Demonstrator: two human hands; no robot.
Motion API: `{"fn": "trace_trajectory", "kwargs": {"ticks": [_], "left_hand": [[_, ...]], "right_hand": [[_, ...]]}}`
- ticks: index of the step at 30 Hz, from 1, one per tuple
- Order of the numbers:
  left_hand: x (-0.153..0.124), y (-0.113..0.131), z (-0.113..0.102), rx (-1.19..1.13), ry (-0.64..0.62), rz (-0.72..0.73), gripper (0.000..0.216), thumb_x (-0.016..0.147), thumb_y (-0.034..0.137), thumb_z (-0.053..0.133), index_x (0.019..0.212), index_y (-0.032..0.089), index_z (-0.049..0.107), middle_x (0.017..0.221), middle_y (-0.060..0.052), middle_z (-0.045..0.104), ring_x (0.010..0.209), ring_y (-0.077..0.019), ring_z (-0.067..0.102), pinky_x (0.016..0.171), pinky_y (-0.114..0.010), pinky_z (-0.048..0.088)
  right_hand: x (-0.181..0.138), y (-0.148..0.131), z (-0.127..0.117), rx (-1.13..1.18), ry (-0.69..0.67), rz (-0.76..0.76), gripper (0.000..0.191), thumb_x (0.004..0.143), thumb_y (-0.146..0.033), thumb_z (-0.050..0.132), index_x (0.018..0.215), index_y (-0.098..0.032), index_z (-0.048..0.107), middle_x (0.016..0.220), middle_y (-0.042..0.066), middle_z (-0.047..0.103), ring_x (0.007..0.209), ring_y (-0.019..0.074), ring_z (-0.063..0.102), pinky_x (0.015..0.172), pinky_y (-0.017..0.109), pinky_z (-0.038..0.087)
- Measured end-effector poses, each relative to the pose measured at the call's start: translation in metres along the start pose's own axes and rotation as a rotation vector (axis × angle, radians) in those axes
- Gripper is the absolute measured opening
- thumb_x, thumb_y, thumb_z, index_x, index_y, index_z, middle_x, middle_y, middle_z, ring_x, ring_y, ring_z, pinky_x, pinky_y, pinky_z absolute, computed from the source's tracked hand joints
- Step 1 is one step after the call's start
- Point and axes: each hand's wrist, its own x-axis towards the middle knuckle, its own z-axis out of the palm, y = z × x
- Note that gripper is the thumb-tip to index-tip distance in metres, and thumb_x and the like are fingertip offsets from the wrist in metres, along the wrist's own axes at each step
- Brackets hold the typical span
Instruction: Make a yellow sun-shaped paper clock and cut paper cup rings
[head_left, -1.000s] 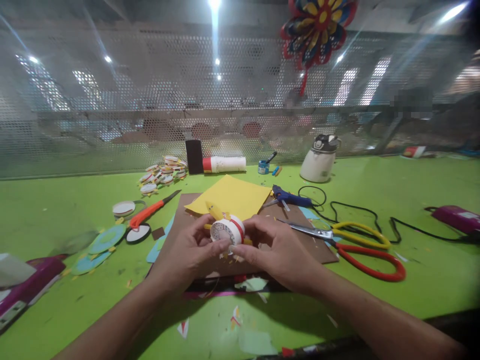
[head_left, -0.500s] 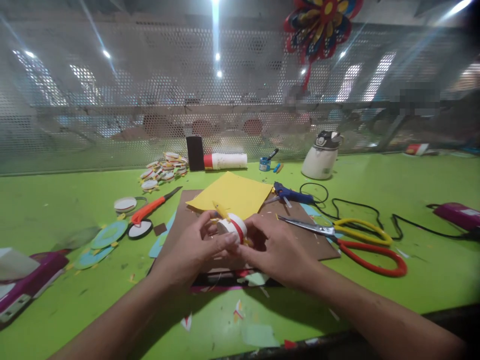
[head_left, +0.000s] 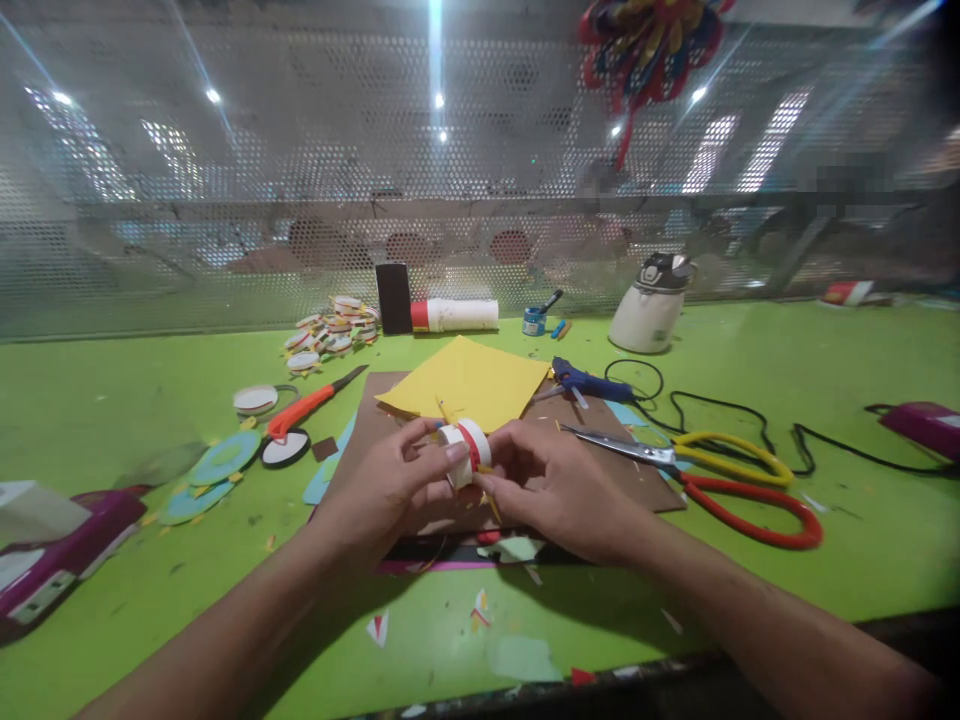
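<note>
Two hands meet above the brown board [head_left: 637, 485], near-centre of the green table [head_left: 750, 360]; L hand [head_left: 386, 480] has thumb & fingers closed on the white drum w/ red band [head_left: 474, 440], from its left side; R hand [head_left: 551, 480] is at the drum's right edge, thumb & fingertips close together by a small yellow tab [head_left: 486, 469], can't tell if they grip it; yellow sheet [head_left: 469, 375] lies just beyond, on the board's far part; blue glue gun [head_left: 600, 384] far right of R hand, scissors [head_left: 656, 455] nearer; orange-handled knife [head_left: 304, 411] left.
</note>
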Motion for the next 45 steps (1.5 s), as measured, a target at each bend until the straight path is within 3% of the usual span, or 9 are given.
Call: {"fn": "trace_trajectory", "kwargs": {"ticks": [10,17,25,33,45], "left_hand": [[0.006,-0.005,0.0,-0.058,0.042,0.042,0.034,0.076,0.012,0.071,0.105,0.014,0.053,0.088,-0.009,0.072,0.074,-0.0182,0.073,0.068,-0.025,0.059],[0.01,-0.009,-0.004,-0.064,0.071,0.017,0.042,0.074,0.011,0.071,0.112,0.012,0.054,0.087,-0.008,0.072,0.071,-0.0177,0.071,0.063,-0.025,0.058],[0.005,-0.005,-0.003,0.012,-0.056,0.003,0.018,0.08,0.02,0.065,0.096,0.013,0.064,0.085,-0.006,0.069,0.069,-0.0155,0.066,0.062,-0.026,0.058],[0.0,-0.001,-0.004,0.023,-0.204,-0.047,0.025,0.085,0.025,0.061,0.106,0.012,0.065,0.092,-0.011,0.07,0.076,-0.0201,0.068,0.066,-0.032,0.058],[0.0,-0.002,-0.003,0.059,-0.239,-0.044,0.026,0.086,0.028,0.061,0.104,0.01,0.066,0.092,-0.013,0.07,0.077,-0.022,0.069,0.067,-0.035,0.059]], "right_hand": [[0.0,0.0,0.005,0.019,0.0,0.069,0.009,0.073,-0.014,0.061,0.081,-0.016,0.056,0.067,-0.003,0.054,0.058,0.0098,0.047,0.053,0.023,0.039],[0.003,-0.002,0.005,0.094,-0.002,0.122,0.007,0.072,-0.013,0.06,0.075,-0.016,0.055,0.063,-0.004,0.051,0.057,0.009,0.044,0.051,0.022,0.036],[0.004,0.004,-0.002,0.242,-0.107,0.141,0.013,0.079,-0.026,0.063,0.079,-0.017,0.053,0.064,-0.004,0.052,0.056,0.0089,0.046,0.051,0.022,0.037],[0.003,0.004,-0.011,0.407,-0.296,0.174,0.035,0.078,-0.049,0.069,0.08,-0.016,0.056,0.065,-0.002,0.06,0.053,0.0087,0.052,0.051,0.023,0.041],[0.004,0.012,-0.015,0.46,-0.365,0.092,0.024,0.084,-0.039,0.067,0.087,-0.016,0.059,0.072,0.0,0.066,0.056,0.0079,0.052,0.054,0.021,0.041]]}}
